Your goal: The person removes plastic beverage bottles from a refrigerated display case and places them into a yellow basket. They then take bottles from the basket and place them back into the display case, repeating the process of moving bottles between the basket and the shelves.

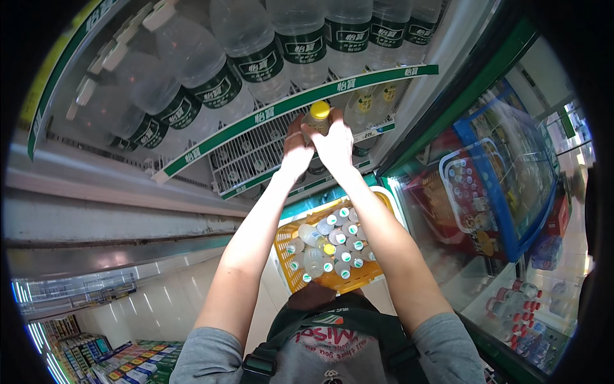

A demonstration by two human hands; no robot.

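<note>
A plastic drink bottle with a yellow cap (pixel 320 110) stands upright at a lower shelf of the drinks cooler. My left hand (pixel 298 150) and my right hand (pixel 335 144) are around it from both sides, fingers on its neck and upper body. Its lower part is hidden by the hands. Just to the right, similar bottles with yellow labels (pixel 363 104) sit on the same level. Below my forearms, a yellow plastic basket (pixel 286 236) holds several clear bottles with white-and-green caps (pixel 336 238) and a yellow-capped bottle (pixel 311 235) lying across them.
Large water bottles (pixel 259 60) fill the shelf above, behind a green shelf strip (pixel 268 114). The wire shelf (pixel 249 153) extends left of my hands. A green-framed glass door (pixel 431 283) stands at right, reflecting bottles. Packaged goods (pixel 134 360) lie at lower left.
</note>
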